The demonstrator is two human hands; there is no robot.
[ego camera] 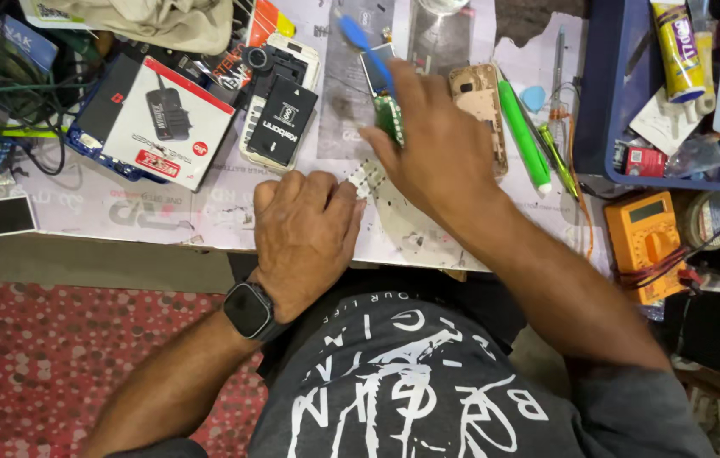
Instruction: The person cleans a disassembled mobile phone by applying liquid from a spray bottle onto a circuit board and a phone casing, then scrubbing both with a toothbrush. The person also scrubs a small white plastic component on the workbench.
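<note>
**Phone in pieces on a crowded bench**

Nearest the camera is a dark printed shirt (428, 382), and just beyond it the left hand (305, 233), a watch (248, 309) on its wrist, curled knuckles-up at the near table edge, fingertips pressing a small white keypad strip (367, 178). The right hand (432, 148) reaches farther in, grasping a small green circuit board (390, 119) together with a blue-handled tool (360, 38).

The phone already lies apart: its tan frame (480, 106) sits bare just right of the right hand, and a black battery (282, 125) rests on a white shell to the left. Nothing looks reassembled, so by my judgement most of the job remains.

Clutter hems in the work: a white box (169, 123) far left, a green pen (523, 136) and a yellow meter (644, 237) right, and a blue tray (597, 127) beyond.
</note>
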